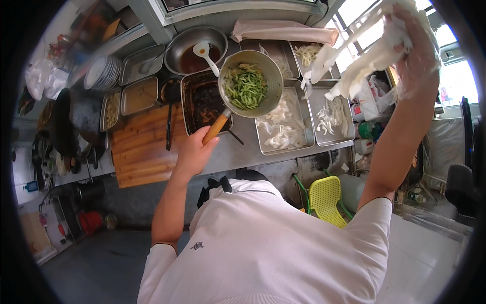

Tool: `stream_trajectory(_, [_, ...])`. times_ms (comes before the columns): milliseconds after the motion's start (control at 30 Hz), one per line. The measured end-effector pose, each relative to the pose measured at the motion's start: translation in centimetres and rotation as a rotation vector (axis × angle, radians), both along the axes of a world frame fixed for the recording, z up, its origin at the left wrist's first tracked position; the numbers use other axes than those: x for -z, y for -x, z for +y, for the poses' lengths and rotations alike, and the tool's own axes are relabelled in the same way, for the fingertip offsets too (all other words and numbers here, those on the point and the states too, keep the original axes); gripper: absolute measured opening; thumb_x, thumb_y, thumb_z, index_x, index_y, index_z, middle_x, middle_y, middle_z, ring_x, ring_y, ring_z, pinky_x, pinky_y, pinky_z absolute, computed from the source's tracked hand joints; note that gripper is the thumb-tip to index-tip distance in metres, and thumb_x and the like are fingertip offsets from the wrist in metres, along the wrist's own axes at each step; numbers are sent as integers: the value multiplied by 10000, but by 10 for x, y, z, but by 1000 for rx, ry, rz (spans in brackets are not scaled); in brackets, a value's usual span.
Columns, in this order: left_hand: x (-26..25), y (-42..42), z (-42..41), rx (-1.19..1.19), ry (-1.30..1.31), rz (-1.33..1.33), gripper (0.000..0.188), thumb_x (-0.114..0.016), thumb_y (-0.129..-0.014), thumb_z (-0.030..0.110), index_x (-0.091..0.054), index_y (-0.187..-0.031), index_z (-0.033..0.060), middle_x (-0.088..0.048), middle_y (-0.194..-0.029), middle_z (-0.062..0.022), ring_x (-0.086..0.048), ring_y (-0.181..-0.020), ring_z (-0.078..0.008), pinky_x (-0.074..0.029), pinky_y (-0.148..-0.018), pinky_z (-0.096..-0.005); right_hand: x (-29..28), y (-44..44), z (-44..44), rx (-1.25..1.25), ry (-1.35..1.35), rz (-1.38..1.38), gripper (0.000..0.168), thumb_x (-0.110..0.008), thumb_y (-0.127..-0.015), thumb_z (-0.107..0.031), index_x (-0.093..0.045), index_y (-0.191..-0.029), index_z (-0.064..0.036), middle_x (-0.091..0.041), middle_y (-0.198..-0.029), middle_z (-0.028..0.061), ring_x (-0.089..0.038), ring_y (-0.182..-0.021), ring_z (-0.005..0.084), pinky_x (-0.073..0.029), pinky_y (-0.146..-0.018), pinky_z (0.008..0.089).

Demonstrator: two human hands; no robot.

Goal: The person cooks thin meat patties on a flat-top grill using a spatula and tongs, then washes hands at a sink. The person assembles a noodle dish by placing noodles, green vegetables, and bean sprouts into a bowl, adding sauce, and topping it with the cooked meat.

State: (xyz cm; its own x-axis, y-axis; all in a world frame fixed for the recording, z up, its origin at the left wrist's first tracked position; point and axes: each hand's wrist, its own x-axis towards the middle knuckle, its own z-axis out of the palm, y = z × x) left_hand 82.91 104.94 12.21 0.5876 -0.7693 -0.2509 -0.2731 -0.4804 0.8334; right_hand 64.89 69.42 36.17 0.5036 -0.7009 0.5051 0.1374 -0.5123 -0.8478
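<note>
My left hand (195, 152) grips the wooden handle of a metal saucepan (275, 81), which holds shredded cucumber (246, 89). The pan is above the steel counter, partly over a tray with dark sauce (199, 91). High at the right, my right hand (410, 49) is raised with a whitish translucent plastic, maybe a bag or glove, around it. Strips of the plastic hang toward the trays; whether the fingers hold something inside is hard to tell. Below them stand a tray of wide white noodles (283, 133) and a tray of thinner white noodles (334, 119).
A steel bowl of brown liquid (182, 57) with a white ladle (205, 55) stands at the back. On the left are a wooden board (144, 152), stacked plates (102, 72), smaller trays (139, 95) and a wok (72, 117). A yellow chair (326, 193) stands below the counter.
</note>
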Motion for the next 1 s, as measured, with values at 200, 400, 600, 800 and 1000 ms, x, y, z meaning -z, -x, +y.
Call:
stream_trajectory(200, [19,11,-40,127,24,297,259,-645,-907,202,-628,-1057,-8,-535,-684,-8,-482,-627,-100,-402,-565,-293,64,-30,-46,-50,46,494,362,-593,-941,-203,-605,-1249,-13,-656,-1133,90,-640,-994,145,-533,-788,227])
stream_trajectory(400, [13,18,-41,143,35,404,244,-653,-907,187,-631,-1037,-19,-517,-704,-17,-443,-647,-93,-403,-592,-282,177,-14,-8,-63,-19,916,476,-719,-855,-235,-579,-1264,-33,-667,-1111,115,-636,-966,216,-530,-830,332])
stream_trajectory(600, [-6,28,-65,66,-9,258,254,-643,-916,150,-615,-1091,-31,-528,-708,-24,-466,-660,-102,-417,-606,-281,328,29,-189,121,166,1069,238,-575,-925,-231,-691,-1032,-53,-696,-1027,149,-671,-926,306,-531,-842,385])
stream_trajectory(800, [-34,49,-82,-268,-145,369,282,-621,-928,122,-606,-1185,5,-522,-700,25,-455,-551,-41,-382,-498,-217,406,-56,-257,390,-203,1124,491,-738,-760,-394,-685,-1061,-9,-690,-1038,221,-665,-1002,349,-514,-841,435])
stream_trajectory(1000, [-46,66,-98,-398,-179,383,319,-599,-944,116,-585,-1242,3,-512,-710,40,-451,-549,-28,-384,-494,-196,466,-122,-291,296,120,1268,594,-640,-874,-441,-598,-1252,15,-562,-1324,209,-537,-1225,386,-424,-1043,403])
